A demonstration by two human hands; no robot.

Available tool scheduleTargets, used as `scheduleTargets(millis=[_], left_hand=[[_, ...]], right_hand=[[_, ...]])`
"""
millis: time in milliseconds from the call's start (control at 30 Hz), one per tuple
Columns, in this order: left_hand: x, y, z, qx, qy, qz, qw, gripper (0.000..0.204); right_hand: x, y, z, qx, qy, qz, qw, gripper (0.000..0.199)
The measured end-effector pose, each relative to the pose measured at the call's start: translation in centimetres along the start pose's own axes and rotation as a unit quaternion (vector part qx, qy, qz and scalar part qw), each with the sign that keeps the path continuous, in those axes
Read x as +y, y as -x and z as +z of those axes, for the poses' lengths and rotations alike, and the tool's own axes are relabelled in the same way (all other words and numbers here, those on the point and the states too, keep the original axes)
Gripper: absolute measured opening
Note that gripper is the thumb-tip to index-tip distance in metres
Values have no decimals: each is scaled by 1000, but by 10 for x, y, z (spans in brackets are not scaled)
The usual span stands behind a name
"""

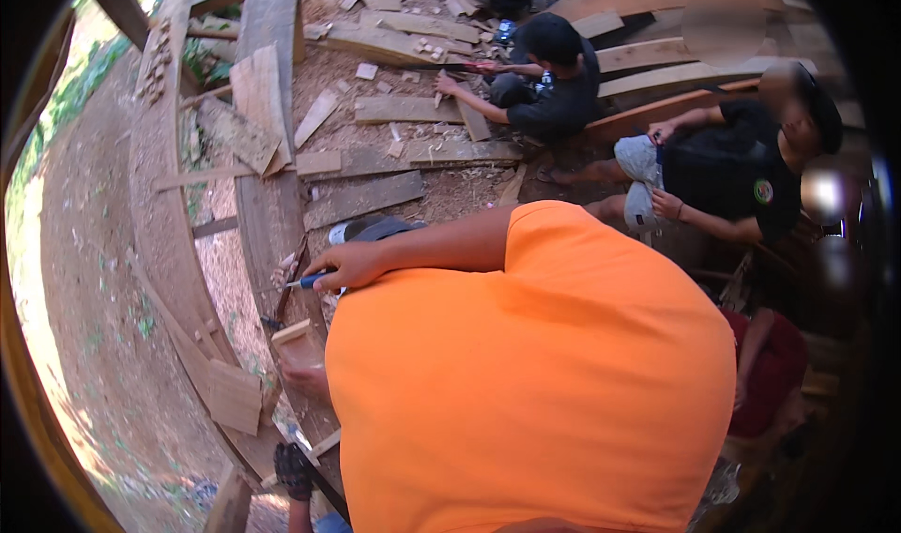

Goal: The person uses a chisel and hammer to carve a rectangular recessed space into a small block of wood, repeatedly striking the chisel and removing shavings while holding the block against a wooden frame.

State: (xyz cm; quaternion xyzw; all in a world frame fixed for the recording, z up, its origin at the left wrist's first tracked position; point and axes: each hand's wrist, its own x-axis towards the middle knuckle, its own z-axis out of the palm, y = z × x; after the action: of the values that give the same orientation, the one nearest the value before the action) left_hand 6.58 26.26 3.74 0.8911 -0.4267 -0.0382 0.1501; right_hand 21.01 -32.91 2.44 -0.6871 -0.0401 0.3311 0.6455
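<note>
Orange shirt fills my near view; beyond it my right hand grips a blue-handled chisel pointing down-left toward the small wooden block my left hand, closure unclear, steadies.

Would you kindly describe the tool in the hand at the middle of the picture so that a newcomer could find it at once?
Start at the big orange shirt filling the lower middle. A bare arm reaches left from it to a hand over the long curved wooden beam. From that fist pokes the tool, slim with a blue grip and pale tip; it is the only blue object among brown planks and offcuts.
</note>
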Motion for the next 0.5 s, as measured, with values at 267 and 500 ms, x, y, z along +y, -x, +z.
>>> scheduleTargets(millis=[267,500], left_hand=[[44,-200,115,139,-2,-251,958,63],[93,-225,123,182,44,-393,900,90]], right_hand=[[0,49,-26,75,100,47,991,49],[-37,27,-52,69,64,69,993,41]])
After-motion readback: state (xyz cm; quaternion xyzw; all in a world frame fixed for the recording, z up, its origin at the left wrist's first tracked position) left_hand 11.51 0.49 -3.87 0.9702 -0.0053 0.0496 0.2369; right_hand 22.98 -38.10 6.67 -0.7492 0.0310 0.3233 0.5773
